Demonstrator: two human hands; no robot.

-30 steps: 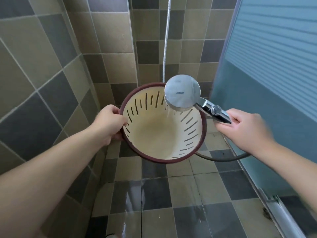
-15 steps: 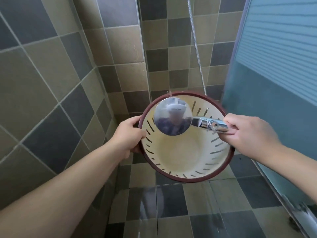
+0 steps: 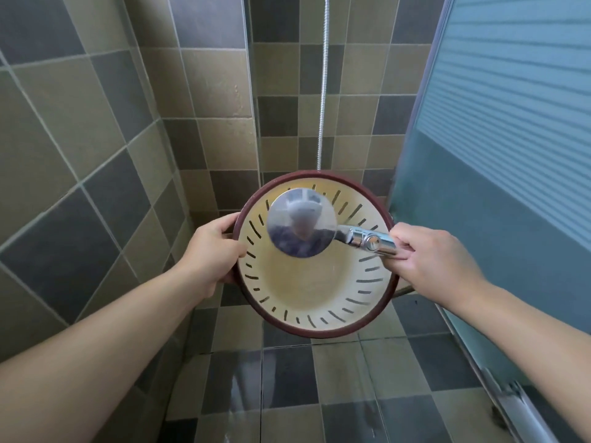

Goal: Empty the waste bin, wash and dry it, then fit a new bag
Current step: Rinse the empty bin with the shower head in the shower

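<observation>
A round waste bin with a cream slotted inside and a dark red rim is held in the air, its mouth facing me. My left hand grips its left rim, thumb inside. A chrome shower head hangs over the bin's upper half, its shiny back toward me. My right hand holds its handle at the bin's right rim. No bag is in the bin.
Tiled shower walls close in at the left and back. A frosted glass door stands close on the right, with its metal track along the floor. The metal hose hangs down the back wall. The tiled floor looks wet.
The shower head has swung from the bin's upper right edge to over its mouth. The bin has turned from tilted away to facing me, and the view has shifted.
</observation>
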